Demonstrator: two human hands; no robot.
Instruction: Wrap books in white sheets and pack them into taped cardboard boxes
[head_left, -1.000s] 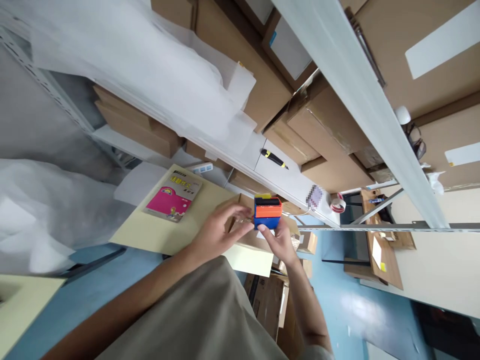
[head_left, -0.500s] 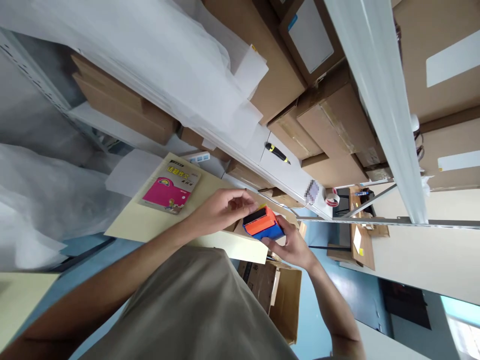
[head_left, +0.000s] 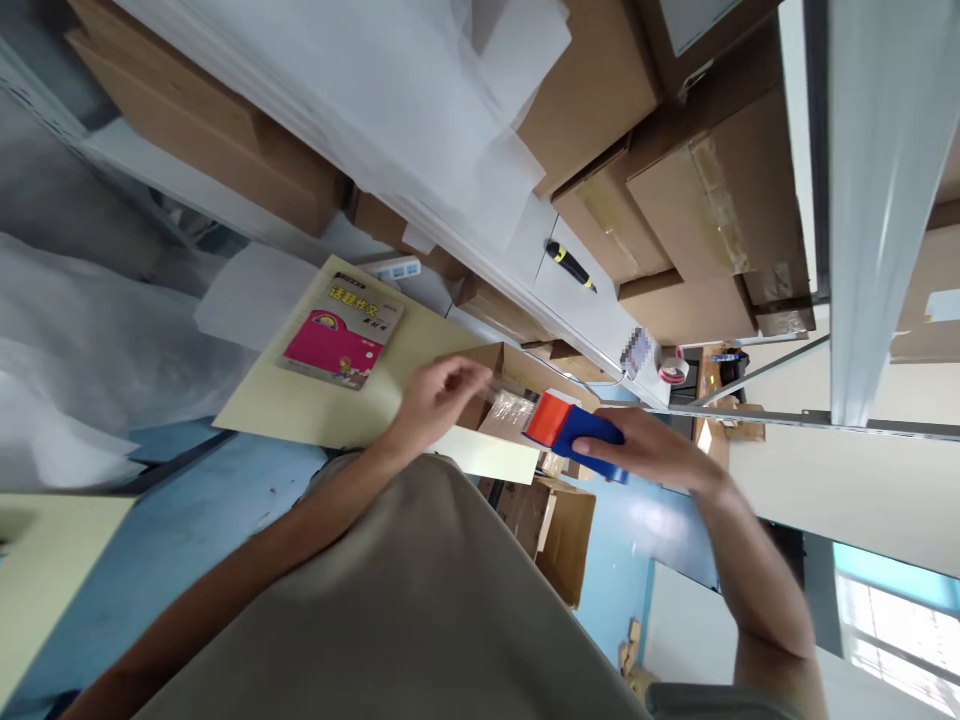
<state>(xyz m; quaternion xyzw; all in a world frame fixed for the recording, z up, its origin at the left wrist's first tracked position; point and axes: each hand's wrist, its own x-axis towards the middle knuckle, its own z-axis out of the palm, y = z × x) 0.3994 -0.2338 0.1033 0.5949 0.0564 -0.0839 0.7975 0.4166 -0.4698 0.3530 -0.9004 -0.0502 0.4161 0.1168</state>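
Note:
My right hand (head_left: 651,450) is closed round a blue and orange tape dispenser (head_left: 571,430), held a little to the right of a small open cardboard box (head_left: 491,362) on the pale yellow table (head_left: 300,425). A strip of clear tape (head_left: 511,405) runs from the dispenser towards my left hand (head_left: 439,395). That hand pinches the tape's end just in front of the box. Both hands are over the table's near corner.
A pink book (head_left: 341,340) lies on the table to the left. Behind are shelves with cardboard boxes (head_left: 675,210), white foam sheets (head_left: 315,110), a black and yellow knife (head_left: 570,265) and a tape roll (head_left: 673,370). An open carton (head_left: 561,530) stands on the blue floor.
My right hand has drawn the dispenser away to the right, and a strip of clear tape now stretches from it to my left hand. The view has tilted.

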